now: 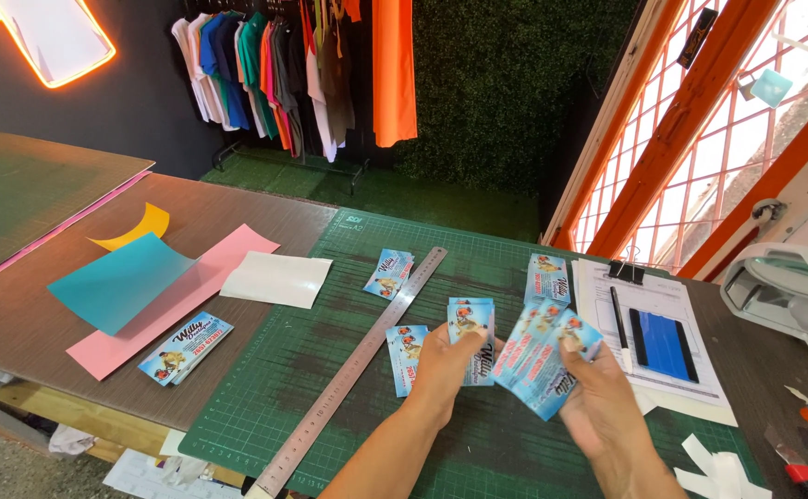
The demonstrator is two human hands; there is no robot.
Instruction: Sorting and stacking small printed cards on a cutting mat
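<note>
beside steel ruler [358, 368], hands sort flyers [544, 359].

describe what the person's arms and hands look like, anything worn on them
Both forearms are bare as far as the picture shows: no sleeves, gloves, watch or bracelets in view. The left hand and right hand show no rings that can be made out. Fingernails look short and plain, though they are too small to be sure.

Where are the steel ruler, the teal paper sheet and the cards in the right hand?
steel ruler [358, 368], head view, middle of its length.
teal paper sheet [119, 280], head view, centre of the sheet.
cards in right hand [538, 356], head view, face of the fanned stack.
</note>
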